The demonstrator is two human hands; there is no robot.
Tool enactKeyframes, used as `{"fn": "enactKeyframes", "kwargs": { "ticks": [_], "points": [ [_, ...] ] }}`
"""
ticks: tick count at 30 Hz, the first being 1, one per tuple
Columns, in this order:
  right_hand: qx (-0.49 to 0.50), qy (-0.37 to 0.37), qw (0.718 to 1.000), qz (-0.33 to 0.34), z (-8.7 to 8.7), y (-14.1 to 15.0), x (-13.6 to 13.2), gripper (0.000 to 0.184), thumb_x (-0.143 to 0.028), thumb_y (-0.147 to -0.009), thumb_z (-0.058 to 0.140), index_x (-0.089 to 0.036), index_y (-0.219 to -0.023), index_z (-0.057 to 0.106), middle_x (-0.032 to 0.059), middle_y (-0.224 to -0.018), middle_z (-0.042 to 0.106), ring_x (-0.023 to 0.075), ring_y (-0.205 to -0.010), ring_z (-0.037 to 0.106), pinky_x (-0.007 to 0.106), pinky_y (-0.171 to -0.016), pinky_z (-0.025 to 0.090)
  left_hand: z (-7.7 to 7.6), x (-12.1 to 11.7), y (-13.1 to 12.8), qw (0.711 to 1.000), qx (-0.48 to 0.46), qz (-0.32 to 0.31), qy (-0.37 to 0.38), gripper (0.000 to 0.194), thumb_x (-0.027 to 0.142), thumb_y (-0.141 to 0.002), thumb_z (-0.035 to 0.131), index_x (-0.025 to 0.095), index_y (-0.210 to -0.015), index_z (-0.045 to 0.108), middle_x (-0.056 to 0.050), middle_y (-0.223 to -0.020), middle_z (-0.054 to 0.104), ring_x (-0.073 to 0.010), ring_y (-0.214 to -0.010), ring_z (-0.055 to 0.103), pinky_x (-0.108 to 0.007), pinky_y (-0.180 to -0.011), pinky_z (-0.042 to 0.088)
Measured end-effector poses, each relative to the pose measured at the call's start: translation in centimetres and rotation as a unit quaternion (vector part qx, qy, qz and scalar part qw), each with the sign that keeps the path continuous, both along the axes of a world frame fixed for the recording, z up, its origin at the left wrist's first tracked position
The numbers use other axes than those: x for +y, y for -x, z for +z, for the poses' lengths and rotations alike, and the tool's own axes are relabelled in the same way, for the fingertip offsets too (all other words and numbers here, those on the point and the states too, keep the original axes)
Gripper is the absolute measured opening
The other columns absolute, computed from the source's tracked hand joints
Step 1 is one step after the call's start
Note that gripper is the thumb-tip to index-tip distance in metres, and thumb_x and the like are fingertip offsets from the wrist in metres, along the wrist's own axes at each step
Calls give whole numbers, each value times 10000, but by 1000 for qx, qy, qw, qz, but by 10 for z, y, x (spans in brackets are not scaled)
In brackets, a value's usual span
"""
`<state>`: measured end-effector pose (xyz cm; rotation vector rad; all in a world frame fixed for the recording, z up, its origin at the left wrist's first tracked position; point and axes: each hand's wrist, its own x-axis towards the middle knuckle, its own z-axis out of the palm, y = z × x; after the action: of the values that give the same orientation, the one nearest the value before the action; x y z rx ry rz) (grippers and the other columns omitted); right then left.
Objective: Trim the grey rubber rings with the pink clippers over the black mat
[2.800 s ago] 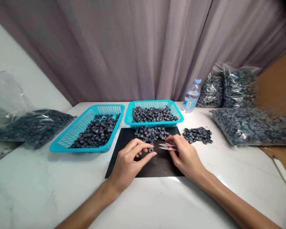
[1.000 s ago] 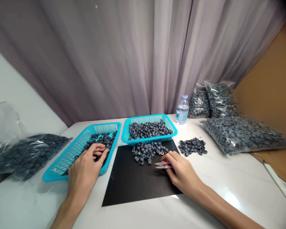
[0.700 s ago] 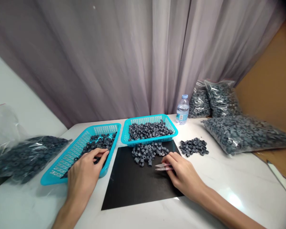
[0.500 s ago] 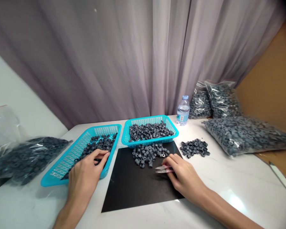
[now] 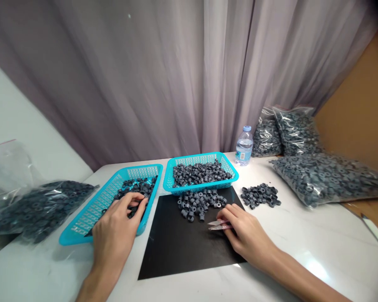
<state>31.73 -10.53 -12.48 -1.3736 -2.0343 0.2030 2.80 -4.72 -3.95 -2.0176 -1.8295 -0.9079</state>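
My left hand is over the left turquoise basket. Its thumb and forefinger are apart, with dark grey ring-shaped pieces showing between and beyond them. I see nothing held there, though the other fingers are partly hidden. Above the black mat, my right hand is closed around small snips. Their two pointed blades face left and stand slightly apart; the pinkish handle is mostly covered by the fingers. A heap of grey rings lies on the mat just beyond the blades.
Behind the mat stands a second turquoise basket full of rings. A smaller pile lies to its right. A water bottle and bulging clear bags of pieces stand farther right. Another bag rests at the left.
My left thumb and forefinger have parted from a pinch inside the left basket. My right hand keeps the snips in place. The whole view has shifted slightly.
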Motion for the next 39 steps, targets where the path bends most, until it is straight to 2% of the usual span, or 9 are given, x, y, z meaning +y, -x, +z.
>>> {"fn": "enactKeyframes", "kwargs": {
  "ticks": [2,4,7,10,19,32,39],
  "points": [
    [-1,5,1000,0,-1,0,0,181,-59,-927,467,-217,-951,551,49,-937,621,232,-859,572,363,-730,468,-4,-4,-6,996,-7,-72,-51,72,322,-936,632,267,-972,663,-14,-891,701,-208,-760,664,-317,-706,491],
    [-1,8,1000,-2,-1,-1,0,183,-55,-925,466,-215,-955,551,49,-941,619,232,-866,573,365,-733,470,-9,-9,-15,982,-13,-171,-78,76,292,-933,657,258,-1000,658,-5,-905,701,-186,-762,654,-314,-764,507],
    [-4,9,1000,-5,-1,-2,0,177,-59,-926,470,-212,-952,556,51,-939,621,234,-866,579,367,-730,474,-17,-19,-32,953,-22,-294,-75,102,231,-927,683,243,-1023,651,0,-926,706,-164,-802,656,-296,-803,520],
    [-8,7,1000,-6,0,-2,0,172,-64,-927,476,-212,-946,562,51,-929,625,230,-849,583,364,-725,478,-24,-27,-45,933,-37,-356,-45,148,176,-921,689,235,-1052,650,-4,-944,705,-159,-852,660,-298,-825,530],
    [-12,7,1000,-12,-2,-4,0,175,-85,-943,464,-219,-969,574,60,-932,637,237,-852,590,363,-730,491,-26,-34,-57,910,-128,-394,-9,181,157,-893,724,238,-1045,668,0,-911,694,-141,-799,636,-265,-731,550],
    [-18,7,1000,-15,-4,-6,-1,171,-82,-936,477,-218,-982,570,55,-955,637,231,-860,599,354,-731,491,-32,-41,-63,908,-112,-400,-53,214,132,-887,718,223,-1073,664,-14,-904,706,-158,-806,656,-297,-751,564],
    [-23,10,1000,-17,-7,-8,-1,178,-91,-937,478,-222,-999,581,56,-968,640,219,-853,601,345,-732,498,-30,-43,-65,909,-110,-396,-73,212,124,-872,735,211,-1049,660,-7,-888,706,-153,-796,654,-296,-750,562]
  ]
}}
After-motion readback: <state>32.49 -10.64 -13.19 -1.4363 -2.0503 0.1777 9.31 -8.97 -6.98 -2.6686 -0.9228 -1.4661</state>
